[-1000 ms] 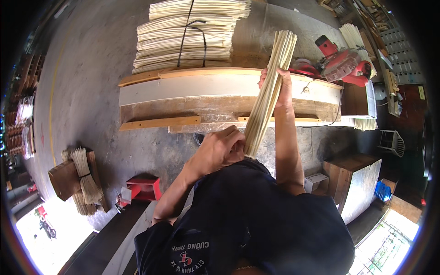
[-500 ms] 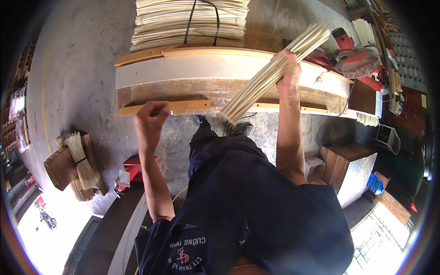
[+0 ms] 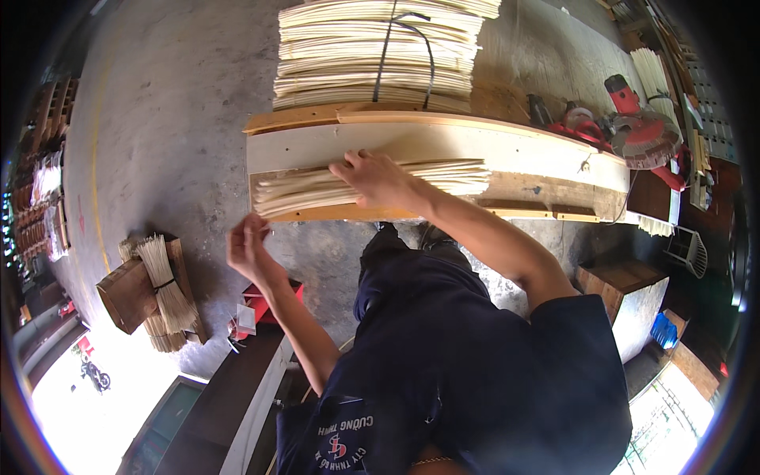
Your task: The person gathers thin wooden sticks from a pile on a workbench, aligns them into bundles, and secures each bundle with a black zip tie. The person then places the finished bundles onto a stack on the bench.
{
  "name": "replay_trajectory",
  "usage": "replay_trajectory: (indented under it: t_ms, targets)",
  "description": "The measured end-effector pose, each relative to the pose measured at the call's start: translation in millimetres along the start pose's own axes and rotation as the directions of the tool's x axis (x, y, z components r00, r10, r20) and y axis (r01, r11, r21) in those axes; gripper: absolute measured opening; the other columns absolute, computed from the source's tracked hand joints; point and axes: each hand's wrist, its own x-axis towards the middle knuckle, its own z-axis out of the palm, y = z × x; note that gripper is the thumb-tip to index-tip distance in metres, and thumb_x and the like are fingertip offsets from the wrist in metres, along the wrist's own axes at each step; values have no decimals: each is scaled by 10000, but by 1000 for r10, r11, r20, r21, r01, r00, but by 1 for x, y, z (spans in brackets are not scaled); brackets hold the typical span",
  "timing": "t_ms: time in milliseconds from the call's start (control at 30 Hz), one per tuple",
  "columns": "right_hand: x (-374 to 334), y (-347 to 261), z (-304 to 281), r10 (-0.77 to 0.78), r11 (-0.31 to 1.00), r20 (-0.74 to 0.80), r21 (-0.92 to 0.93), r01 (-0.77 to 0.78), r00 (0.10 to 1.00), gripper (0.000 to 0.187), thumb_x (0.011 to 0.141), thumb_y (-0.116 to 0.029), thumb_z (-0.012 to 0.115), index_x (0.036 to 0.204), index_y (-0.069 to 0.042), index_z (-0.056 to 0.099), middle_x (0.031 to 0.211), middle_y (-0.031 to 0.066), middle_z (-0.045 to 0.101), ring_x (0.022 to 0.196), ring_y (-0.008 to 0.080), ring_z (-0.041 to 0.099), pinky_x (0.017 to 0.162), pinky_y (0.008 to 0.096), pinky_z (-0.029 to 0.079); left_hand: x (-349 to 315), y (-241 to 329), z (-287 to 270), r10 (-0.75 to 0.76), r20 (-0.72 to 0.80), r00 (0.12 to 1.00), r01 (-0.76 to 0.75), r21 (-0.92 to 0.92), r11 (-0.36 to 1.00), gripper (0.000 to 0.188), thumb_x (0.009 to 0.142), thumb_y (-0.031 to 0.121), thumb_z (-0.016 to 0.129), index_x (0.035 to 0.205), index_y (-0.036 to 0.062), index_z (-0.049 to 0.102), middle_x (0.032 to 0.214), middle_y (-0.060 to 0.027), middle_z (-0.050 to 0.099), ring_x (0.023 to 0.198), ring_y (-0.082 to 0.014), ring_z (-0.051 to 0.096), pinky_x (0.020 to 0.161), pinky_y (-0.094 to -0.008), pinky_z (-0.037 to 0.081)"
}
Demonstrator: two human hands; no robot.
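Observation:
A bundle of thin pale sticks (image 3: 443, 176) lies lengthwise in the wooden trough of the bench, its left ends fanned slightly unevenly. My right hand (image 3: 376, 178) reaches across from the right and grips the bundle from above, thumb on the near side. Just off the trough's left end is my left hand (image 3: 252, 247), its fingers drawn together beside the stick ends. Whether anything small is pinched in them cannot be made out. A narrow wooden strip (image 3: 332, 213) edges the trough on my side.
Behind the bench rises a large stack of pale sticks (image 3: 372, 55) tied with a dark strap. A red circular saw (image 3: 645, 142) stands at the right end. More strapped stick bundles (image 3: 168, 281) lean by wooden boards at the left. A red box (image 3: 273, 299) sits near my left forearm.
My right hand has brought the raised, slanted bundle down and left into the trough. My left hand is now lower relative to the bench, at its left end. The view has shifted too.

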Motion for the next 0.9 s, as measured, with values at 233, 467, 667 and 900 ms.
replay_trajectory:
  t_ms: [233, 467, 667, 900]
  targets:
    - [-36, -3, 16, 5, 1000, -314, -15, -11, 950, 967, 857, -328, 940, 1674, -108, 473, 1595, 197, 485, 1469, 396, 518, 1247, 565, 437, -39, -59, 17, -389, 421, 820, 395, 76, 915, 180, 981, 103, 838, 1107, -21, 809, 1013, -97, 821, 921, -168, 771, 853, -328, 633]
    - [-166, 11, 19, 571, 791, -528, 559, -248, 629, 333, 942, -99, 893, 1239, -40, 754, 1143, 111, 729, 807, 172, 765, 703, 327, 652, -43, -11, 62, -303, 591, 748, -7, 464, 886, 150, 974, 94, 865, 1045, -27, 812, 930, -95, 831, 862, -114, 752, 814, -276, 592]
    - [-338, 18, 113, 995, 87, -53, 868, -489, 83, 307, 892, -205, 939, 866, -10, 703, 733, 21, 665, 680, 83, 598, 613, 307, 513, -51, -16, 136, -108, 772, 626, -267, 342, 901, 184, 995, 156, 873, 984, -13, 799, 888, -105, 812, 808, -131, 751, 746, -291, 595]
    - [-522, -60, 286, 839, -529, 327, 678, -510, -435, 356, 813, -345, 885, 902, -21, 768, 775, 154, 764, 676, 286, 747, 726, 479, 610, -135, 21, 325, -67, 962, 264, -409, 175, 895, 152, 1003, 132, 854, 1041, -12, 822, 889, -76, 822, 765, -122, 732, 708, -275, 574]
